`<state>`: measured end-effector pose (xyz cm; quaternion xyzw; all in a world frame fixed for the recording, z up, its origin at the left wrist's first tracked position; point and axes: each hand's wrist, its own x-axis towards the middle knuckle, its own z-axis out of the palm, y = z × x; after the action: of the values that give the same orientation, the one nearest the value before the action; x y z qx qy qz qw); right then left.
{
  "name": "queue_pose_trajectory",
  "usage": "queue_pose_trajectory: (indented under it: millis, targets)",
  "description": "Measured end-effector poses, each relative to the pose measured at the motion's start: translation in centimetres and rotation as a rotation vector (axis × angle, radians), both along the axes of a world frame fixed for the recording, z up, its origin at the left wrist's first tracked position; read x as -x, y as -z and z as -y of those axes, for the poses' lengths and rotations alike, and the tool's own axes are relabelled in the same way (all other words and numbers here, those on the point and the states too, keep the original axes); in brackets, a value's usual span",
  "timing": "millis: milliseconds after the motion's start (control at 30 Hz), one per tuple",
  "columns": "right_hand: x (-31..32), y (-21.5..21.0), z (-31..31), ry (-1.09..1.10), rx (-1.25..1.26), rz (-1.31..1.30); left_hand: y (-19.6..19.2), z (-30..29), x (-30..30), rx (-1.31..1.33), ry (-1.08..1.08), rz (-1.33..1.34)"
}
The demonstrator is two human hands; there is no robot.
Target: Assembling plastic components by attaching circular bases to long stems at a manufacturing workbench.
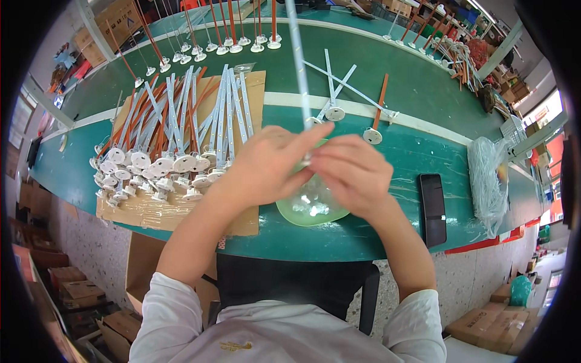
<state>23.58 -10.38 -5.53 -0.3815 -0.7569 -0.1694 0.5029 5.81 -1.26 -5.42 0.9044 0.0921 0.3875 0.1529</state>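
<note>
Currently both hands meet over the green bowl (311, 209) at table centre, fitting a part onto the lower end of a long white strip (298, 60). L hand (266, 163) pinches the strip's base, fingers narrow; R hand (351, 172) is closed round the same joint from 3 o'clock. The strip runs up toward 12 o'clock. Finished strips w/ round white bases (163, 163) lie on cardboard (242, 221) at 9 o'clock; black phone (433, 209) at 3 o'clock. Judged step: assembly of base to strip. Next move likely calls for firm seating, strip kept upright.
</note>
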Motion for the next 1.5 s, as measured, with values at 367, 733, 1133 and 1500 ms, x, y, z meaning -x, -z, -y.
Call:
queue_pose_trajectory:
  millis: [367, 733, 1133, 1500]
  targets:
    - [1.9, 0.7, 0.4, 0.013, -0.012, -0.114, 1.3, 0.8, -0.6, 0.27, 0.081, -0.11]
    - [1.0, 0.9, 0.6, -0.062, 0.231, -0.207, 0.7, 0.3, -0.3, 0.424, 0.159, -0.16]
    - [1.0, 0.1, 0.8, 0.205, 0.565, -0.491, 0.7, -0.6, -0.1, 0.323, 0.058, 0.002]
    - [-0.1, 1.7, 1.3, -0.042, 0.843, 0.176, 0.8, -0.5, 0.0, 0.353, 0.04, -0.083]
